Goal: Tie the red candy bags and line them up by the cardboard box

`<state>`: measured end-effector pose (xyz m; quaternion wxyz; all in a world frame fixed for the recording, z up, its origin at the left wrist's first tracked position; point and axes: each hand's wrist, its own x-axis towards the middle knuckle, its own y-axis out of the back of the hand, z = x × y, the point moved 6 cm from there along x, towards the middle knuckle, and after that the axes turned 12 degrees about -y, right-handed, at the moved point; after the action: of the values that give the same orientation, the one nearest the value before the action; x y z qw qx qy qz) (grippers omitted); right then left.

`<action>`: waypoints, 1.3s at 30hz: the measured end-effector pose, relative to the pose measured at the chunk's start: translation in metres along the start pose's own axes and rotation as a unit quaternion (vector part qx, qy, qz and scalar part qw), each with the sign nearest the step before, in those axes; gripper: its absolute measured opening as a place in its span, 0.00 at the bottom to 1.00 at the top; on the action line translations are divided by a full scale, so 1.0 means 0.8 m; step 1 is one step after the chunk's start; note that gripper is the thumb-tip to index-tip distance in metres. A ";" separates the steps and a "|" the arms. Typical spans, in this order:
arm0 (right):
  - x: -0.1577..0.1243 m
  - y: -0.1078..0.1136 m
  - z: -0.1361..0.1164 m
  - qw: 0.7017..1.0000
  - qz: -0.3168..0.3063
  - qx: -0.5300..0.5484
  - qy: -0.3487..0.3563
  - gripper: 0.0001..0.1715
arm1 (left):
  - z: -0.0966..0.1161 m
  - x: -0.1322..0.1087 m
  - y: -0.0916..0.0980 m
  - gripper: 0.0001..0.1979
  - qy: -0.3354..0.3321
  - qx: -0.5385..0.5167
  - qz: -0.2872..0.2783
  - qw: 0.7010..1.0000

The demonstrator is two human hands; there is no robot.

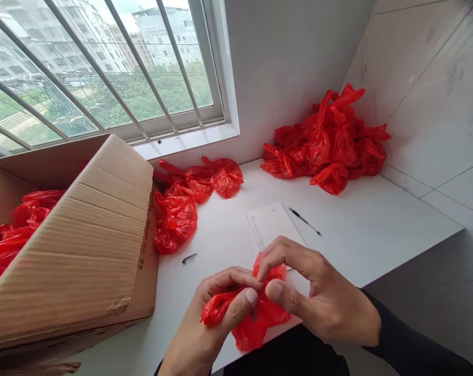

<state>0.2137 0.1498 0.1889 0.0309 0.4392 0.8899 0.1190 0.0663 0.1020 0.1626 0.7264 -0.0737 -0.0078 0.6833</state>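
Left hand point(208, 324) and right hand point(330, 303) both have fingers point(240, 305) pinched shut on a red bag point(255, 329), just right of the box point(83, 245) at the desk point(377, 230) edge. Looks like knotting the neck to me, so keep the thumbs close together and pull evenly. Thin plastic rips if you yank it.

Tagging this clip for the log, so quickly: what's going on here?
A person pinches a small red bag between thumbs and fingers, left hand and right hand together, over the near edge of a white counter. The open cardboard box at left holds more red bags; loose bags lie beside it and a bigger pile fills the far corner. A printed sheet and a pen lie beyond the hands.
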 end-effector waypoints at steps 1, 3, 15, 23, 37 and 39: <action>0.004 -0.002 0.004 1.000 0.002 -0.002 0.013 0.12 | 0.001 -0.001 0.001 0.10 -0.008 0.002 -0.010 1.000; 0.014 -0.012 0.016 0.999 -0.031 -0.008 0.008 0.17 | 0.005 -0.004 0.003 0.07 -0.034 0.033 -0.018 0.999; 0.025 -0.050 0.070 0.981 -0.149 0.056 -0.109 0.14 | -0.008 -0.026 0.007 0.24 -0.342 0.427 0.145 0.825; 0.002 0.012 0.097 0.982 0.055 -0.120 -0.135 0.10 | -0.076 -0.063 0.061 0.34 -0.269 0.563 0.070 0.779; -0.034 -0.043 0.144 0.994 0.082 -0.069 -0.039 0.13 | -0.136 -0.047 -0.006 0.29 -0.306 0.624 -0.049 0.717; -0.038 -0.067 0.155 0.984 0.064 -0.167 -0.008 0.32 | -0.155 -0.041 -0.012 0.30 -0.300 0.657 -0.054 0.689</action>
<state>0.2107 0.1176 0.0547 0.1034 0.4849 0.8275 0.2637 0.0879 0.0570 0.0437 0.5837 0.6320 0.2218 0.4589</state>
